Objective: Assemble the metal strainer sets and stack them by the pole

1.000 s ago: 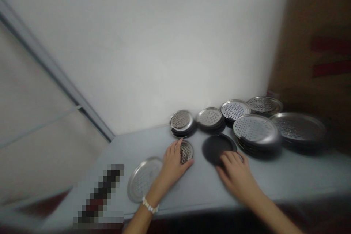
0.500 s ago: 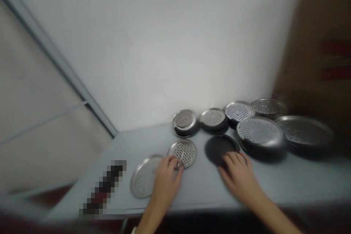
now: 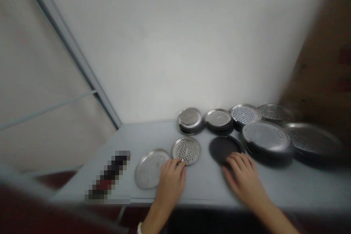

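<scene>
My left hand lies on the table with its fingertips curled at the near rim of a round perforated steel disc. A smooth steel tray lies just left of that hand, nearly touching it. My right hand rests its spread fingertips on the near edge of a round black plate. Behind the hands, several stacks of perforated steel-and-black discs stand in a row.
The pale grey table meets a white wall at the back. A brown cardboard box stands at the right end, and a pixelated patch covers something near the left. A door-like panel runs along the left.
My left hand has drawn back from on top of the perforated disc to its near rim, leaving the disc uncovered. The right hand has barely moved. The whole view has shifted slightly.
</scene>
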Tool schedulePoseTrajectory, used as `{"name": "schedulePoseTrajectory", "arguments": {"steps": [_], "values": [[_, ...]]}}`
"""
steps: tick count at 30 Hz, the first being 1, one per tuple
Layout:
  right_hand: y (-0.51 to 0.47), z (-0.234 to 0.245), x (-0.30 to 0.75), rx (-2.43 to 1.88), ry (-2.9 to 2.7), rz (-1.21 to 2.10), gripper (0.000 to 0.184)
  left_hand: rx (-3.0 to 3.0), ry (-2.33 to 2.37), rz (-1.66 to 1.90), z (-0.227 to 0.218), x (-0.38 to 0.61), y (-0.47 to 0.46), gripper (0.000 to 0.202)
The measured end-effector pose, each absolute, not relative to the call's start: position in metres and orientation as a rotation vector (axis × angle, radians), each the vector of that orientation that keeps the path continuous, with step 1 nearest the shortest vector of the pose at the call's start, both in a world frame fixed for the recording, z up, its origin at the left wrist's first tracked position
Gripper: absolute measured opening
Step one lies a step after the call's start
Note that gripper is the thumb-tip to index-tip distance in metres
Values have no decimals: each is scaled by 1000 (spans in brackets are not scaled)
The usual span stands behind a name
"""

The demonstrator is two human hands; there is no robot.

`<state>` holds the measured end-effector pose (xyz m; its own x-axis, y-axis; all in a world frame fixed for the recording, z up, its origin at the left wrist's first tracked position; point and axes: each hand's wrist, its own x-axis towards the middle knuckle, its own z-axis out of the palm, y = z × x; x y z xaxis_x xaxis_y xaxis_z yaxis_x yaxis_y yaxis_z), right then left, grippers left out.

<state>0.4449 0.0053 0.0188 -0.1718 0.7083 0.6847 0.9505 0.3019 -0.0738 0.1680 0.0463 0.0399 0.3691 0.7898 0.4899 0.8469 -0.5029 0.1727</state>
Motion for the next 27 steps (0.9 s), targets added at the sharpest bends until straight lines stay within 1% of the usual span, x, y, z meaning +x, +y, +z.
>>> {"name": "schedulePoseTrajectory", "arguments": {"steps": [6,9,11,14,17,20,27], "values": [[4,23,444,-1477,-1951,-523,19,-2704,-1330,-850,53,171,37,24],[4,22,443,-1487,-1947,-538,19,-2839,-1163,-874,58,170,34,27],[4,21,443,-1498,-1946,-531,19,-2812,-1133,-915,57,168,34,26],[4,20,443,-1527,-1947,-502,19,-2504,-1385,-998,48,163,40,27],[4,20,443,-1545,-1950,-470,20,-2240,-1639,-951,38,159,48,30],[3,21,443,-1547,-1951,-465,21,-2240,-1693,-884,34,158,51,33],[0,26,436,-1441,-1998,-447,22,-2339,-1673,-863,37,162,47,27]]}}
